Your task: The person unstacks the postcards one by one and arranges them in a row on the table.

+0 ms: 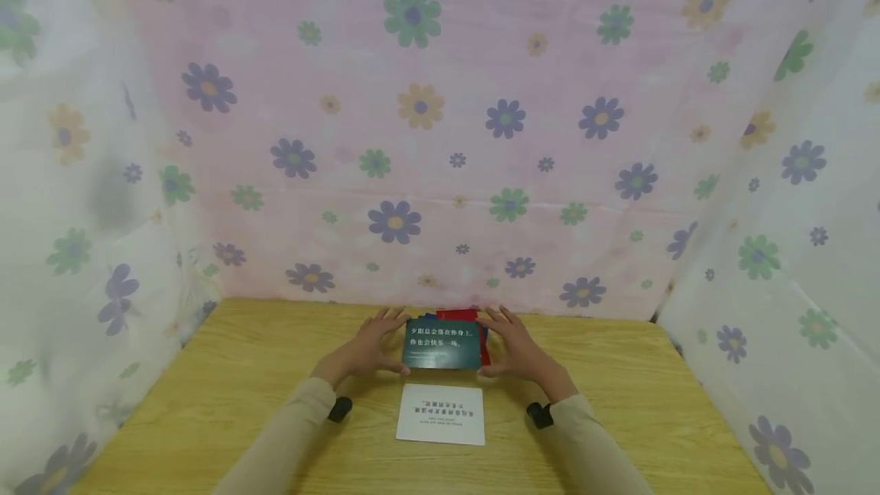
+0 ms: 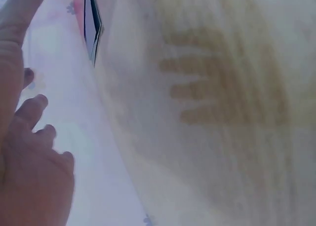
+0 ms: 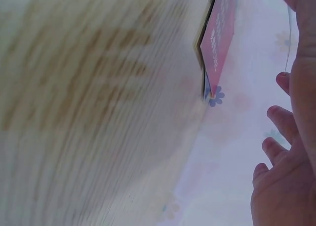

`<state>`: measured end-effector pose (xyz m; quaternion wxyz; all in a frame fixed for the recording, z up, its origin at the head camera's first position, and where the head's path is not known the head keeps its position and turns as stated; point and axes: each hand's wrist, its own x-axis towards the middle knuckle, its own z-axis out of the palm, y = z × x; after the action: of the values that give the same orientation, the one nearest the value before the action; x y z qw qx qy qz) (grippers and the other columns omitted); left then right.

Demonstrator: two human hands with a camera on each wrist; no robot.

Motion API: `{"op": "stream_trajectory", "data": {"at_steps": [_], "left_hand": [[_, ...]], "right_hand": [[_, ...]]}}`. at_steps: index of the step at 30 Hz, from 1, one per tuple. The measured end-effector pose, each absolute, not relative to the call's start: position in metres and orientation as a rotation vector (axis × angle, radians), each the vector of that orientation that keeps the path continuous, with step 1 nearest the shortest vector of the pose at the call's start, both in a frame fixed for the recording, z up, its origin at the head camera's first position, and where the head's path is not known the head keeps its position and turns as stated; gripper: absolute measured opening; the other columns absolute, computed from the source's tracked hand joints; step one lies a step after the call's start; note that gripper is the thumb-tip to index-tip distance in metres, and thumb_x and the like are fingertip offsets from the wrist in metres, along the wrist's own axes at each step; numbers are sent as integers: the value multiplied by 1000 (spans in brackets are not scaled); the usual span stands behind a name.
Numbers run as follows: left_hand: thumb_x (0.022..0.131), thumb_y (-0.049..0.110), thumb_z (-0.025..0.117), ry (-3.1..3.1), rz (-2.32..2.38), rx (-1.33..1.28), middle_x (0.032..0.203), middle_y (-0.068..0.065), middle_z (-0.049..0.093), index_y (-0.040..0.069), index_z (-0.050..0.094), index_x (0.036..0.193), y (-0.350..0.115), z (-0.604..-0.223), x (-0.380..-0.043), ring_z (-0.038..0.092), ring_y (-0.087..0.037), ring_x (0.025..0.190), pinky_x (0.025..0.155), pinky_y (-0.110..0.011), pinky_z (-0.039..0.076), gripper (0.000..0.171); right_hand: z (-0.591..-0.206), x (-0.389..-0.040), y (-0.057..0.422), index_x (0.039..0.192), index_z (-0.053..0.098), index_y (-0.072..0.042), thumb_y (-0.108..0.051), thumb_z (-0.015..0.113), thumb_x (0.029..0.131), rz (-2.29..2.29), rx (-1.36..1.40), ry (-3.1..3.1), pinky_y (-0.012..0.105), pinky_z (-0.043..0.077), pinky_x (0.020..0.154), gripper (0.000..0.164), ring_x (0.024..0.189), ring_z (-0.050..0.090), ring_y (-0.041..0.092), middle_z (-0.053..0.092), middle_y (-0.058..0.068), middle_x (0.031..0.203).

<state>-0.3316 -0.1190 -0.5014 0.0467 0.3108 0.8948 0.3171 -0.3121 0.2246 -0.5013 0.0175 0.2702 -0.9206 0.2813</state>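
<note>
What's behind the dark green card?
Parts of a red card and a blue card stick out behind the green card; whatever it fully covers can't be seen.

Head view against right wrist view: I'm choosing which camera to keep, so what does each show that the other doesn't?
Only the head view shows the left hand, both sleeves, the white card lying nearer the person, and the printed face of the dark green card.

Only the right wrist view shows the layered side edge of the card stack and brown finger-like patches on the tabletop.

Both show the right hand, tabletop, some cards and flowered backdrop.
</note>
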Motion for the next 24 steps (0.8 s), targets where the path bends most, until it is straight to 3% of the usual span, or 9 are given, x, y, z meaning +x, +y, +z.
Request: {"op": "stream_trajectory", "data": {"at_steps": [9,17,24], "left_hand": [[71,34,94,2790,1045,1060,163,-27,27,-1,42,153,-113,-505,-314,12,-57,150,114,-79,12,102],[74,38,91,2824,1005,1020,167,-24,18,2,38,156,-100,-497,-298,8,-53,152,117,-76,10,103],[75,40,90,2893,886,1011,167,-23,18,4,39,156,-86,-491,-281,7,-52,153,118,-74,11,103]], "right_hand": [[-495,-292,227,150,48,-1,-30,98,66,887,783,-2827,71,28,116,102,154,14,45,29,16,166],[-492,-277,233,148,48,2,-22,98,64,898,755,-2759,73,29,113,101,153,16,47,30,20,164],[-488,-259,244,147,50,3,-18,98,63,919,735,-2750,74,28,113,98,151,16,49,32,23,163]]}}
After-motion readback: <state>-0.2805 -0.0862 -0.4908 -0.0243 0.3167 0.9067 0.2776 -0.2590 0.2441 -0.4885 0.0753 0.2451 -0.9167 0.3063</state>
